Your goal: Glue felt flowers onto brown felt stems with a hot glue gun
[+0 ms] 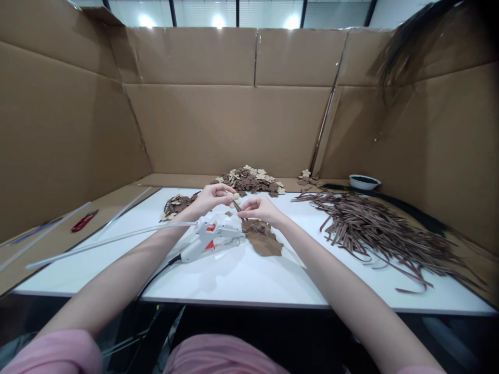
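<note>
Over the middle of the white board, my left hand (215, 197) pinches a small cream flower cutout (236, 197) between its fingertips. Thin brown strips (237, 206) run from that flower to my right hand (260, 209), whose thumb and fingers are closed on them. Just below the hands, a white glue gun (212, 234) rests on the board with its nozzle towards the right and a long clear glue stick (113, 244) out of its back. Beside the nozzle lies a crumpled brown sheet (265, 239), right under my right hand.
Brown and cream flower cutouts form a large pile (253, 181) at the back and a smaller pile (179, 204) at left. Many brown strips (374, 228) are heaped at right near a white bowl (364, 182). A red cutter (84, 221) lies at left. Cardboard walls (230, 124) surround the board.
</note>
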A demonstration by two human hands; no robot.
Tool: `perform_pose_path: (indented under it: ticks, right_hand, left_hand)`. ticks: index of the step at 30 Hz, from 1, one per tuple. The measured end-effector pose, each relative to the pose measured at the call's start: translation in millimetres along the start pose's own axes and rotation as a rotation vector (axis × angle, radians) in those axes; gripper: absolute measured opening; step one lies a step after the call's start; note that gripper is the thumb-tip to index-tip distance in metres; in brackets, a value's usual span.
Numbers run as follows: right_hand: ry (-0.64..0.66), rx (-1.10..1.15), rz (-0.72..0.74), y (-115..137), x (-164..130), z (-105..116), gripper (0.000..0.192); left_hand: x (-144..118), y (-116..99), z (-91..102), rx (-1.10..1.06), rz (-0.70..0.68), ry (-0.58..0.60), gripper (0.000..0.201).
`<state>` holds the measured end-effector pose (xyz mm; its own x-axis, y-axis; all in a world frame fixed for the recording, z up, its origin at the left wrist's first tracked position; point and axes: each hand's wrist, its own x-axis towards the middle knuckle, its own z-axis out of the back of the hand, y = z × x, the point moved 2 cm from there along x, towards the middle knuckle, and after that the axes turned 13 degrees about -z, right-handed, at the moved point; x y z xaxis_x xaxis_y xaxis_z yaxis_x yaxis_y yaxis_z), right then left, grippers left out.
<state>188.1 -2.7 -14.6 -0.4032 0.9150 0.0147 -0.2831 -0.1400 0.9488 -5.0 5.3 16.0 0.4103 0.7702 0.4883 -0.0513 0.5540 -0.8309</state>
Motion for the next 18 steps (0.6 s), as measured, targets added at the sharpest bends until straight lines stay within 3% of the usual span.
perform_pose_path:
  ticks: [18]
  right_hand:
    - [0.039,0.001,0.044,3.0,-2.0,-4.7,0.033]
  left_hand:
    - [0.7,0.0,-2.7,-0.004,-0.004,0.007,0.041]
